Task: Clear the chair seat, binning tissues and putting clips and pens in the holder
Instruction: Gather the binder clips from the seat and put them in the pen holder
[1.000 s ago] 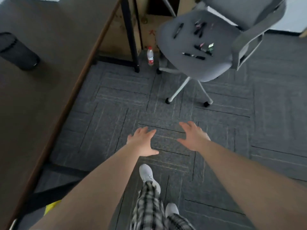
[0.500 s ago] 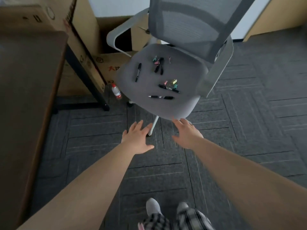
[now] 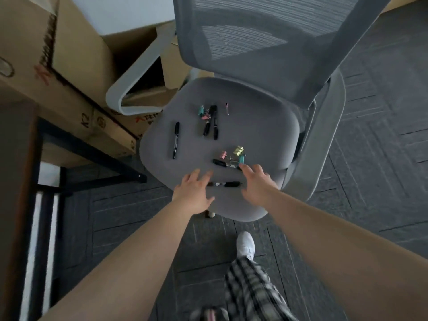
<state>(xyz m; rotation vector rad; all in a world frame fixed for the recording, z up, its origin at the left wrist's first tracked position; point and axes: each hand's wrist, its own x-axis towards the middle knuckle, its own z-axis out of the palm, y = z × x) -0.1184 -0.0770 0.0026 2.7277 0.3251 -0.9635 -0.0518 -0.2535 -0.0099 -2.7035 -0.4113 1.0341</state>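
Observation:
A grey office chair seat carries several black pens and coloured binder clips. One pen lies alone at the left, two pens lie crossed near the back beside teal and pink clips. A pink, yellow and teal clip cluster sits mid-seat with a pen below it. Another pen lies near the front edge between my hands. My left hand hovers open at its left end. My right hand is open, fingertips close to the teal clip. No tissues, bin or holder show.
Cardboard boxes stand stacked at the left behind a dark desk with a black frame. The chair's mesh back and pale armrests enclose the seat. Grey carpet tiles lie all around. My white shoe is below the seat.
I have stepped closer to the chair, which now fills the view. Both hands moved forward from over the carpet to over the seat's front edge.

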